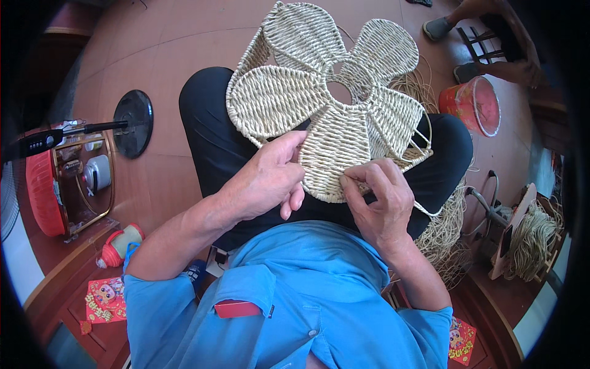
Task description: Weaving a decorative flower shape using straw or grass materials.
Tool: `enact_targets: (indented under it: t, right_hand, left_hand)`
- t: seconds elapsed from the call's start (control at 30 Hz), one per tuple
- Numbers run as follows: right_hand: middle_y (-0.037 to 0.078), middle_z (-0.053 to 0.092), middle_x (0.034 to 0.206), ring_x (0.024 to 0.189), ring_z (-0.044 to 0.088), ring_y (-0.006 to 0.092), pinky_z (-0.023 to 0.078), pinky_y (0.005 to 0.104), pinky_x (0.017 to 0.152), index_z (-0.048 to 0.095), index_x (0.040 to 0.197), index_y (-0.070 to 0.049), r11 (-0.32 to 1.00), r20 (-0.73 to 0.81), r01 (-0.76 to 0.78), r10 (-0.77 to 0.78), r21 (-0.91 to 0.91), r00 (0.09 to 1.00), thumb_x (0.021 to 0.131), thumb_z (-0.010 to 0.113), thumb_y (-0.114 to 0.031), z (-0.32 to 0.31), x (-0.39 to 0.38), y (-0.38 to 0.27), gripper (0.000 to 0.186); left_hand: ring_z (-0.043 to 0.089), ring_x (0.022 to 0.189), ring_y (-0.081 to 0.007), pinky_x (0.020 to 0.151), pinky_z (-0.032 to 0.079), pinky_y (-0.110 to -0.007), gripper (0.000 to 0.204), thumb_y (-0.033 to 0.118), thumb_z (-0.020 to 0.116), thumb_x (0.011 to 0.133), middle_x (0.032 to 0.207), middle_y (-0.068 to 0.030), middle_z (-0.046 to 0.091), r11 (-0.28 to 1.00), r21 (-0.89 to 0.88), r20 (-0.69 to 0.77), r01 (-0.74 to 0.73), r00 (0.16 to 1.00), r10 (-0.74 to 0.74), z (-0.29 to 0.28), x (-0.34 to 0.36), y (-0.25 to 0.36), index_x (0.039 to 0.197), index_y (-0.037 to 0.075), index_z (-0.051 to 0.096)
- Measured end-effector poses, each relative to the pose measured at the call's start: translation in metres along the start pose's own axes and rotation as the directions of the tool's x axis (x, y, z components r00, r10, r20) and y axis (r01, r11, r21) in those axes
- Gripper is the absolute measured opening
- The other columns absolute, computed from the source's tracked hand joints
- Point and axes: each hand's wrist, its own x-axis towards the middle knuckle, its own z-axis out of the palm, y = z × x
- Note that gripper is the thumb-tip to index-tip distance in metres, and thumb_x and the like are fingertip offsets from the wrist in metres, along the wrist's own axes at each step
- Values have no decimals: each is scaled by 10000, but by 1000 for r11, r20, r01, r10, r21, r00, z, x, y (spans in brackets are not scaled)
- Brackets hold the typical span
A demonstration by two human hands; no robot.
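A pale woven straw piece shaped like a flower (336,138) rests on my lap, its broad petals set around a round open hole. Behind the petals, more wicker walls show at the left and lower right. My left hand (273,175) grips the left edge of the nearest petal, fingers curled. On that petal's lower right edge, my right hand (382,198) pinches with thumb and forefinger; whether a strand lies in the pinch is hidden. A loose pale cord (428,209) trails out at the right of this hand.
Loose straw cord (444,237) is heaped on the floor to the right, near a bundle of cord (533,240) on a stand. A red bucket (470,106) stands farther off by another person's legs (470,21). A round black fan base (133,124) is at left.
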Motion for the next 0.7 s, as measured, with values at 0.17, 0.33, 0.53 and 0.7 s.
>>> enact_targets:
  t: [0.17, 0.33, 0.53, 0.7]
  right_hand:
    - [12, 684, 940, 899, 648, 235, 466, 409, 807, 786, 1023, -174, 986, 1, 131, -132, -99, 991, 854, 864, -95, 1, 6, -7, 203]
    - [-13, 702, 955, 917, 654, 237, 458, 412, 818, 791, 1044, -189, 982, 45, 178, -175, -68, 983, 868, 857, -127, 11, 13, -12, 198]
    - [11, 710, 956, 907, 660, 259, 460, 422, 828, 763, 995, -160, 987, 131, 152, -145, -43, 981, 899, 835, -161, 16, 23, -18, 120]
    - [29, 705, 931, 892, 660, 277, 460, 438, 818, 733, 985, -126, 989, 159, 148, -142, -26, 977, 924, 814, -138, 13, 27, -19, 102]
  left_hand:
    - [594, 555, -81, 410, 481, -233, 774, -71, 431, 929, 1140, -148, 681, 999, -44, -43, -26, 999, 25, 3, -1, -2, 1685, -109, 271]
    - [552, 546, -60, 411, 445, -212, 783, -66, 451, 923, 1186, -130, 683, 992, -125, -26, 5, 1000, -8, -4, 0, -2, 1687, -96, 283]
    - [540, 548, -50, 409, 427, -208, 785, -73, 459, 923, 1253, -129, 692, 991, -133, -58, 11, 998, -19, -3, -2, -6, 1688, -87, 285]
    - [606, 602, -102, 504, 507, -254, 734, -76, 504, 951, 1264, -141, 698, 999, -38, -44, -21, 999, 19, -1, -11, -4, 1672, -46, 366]
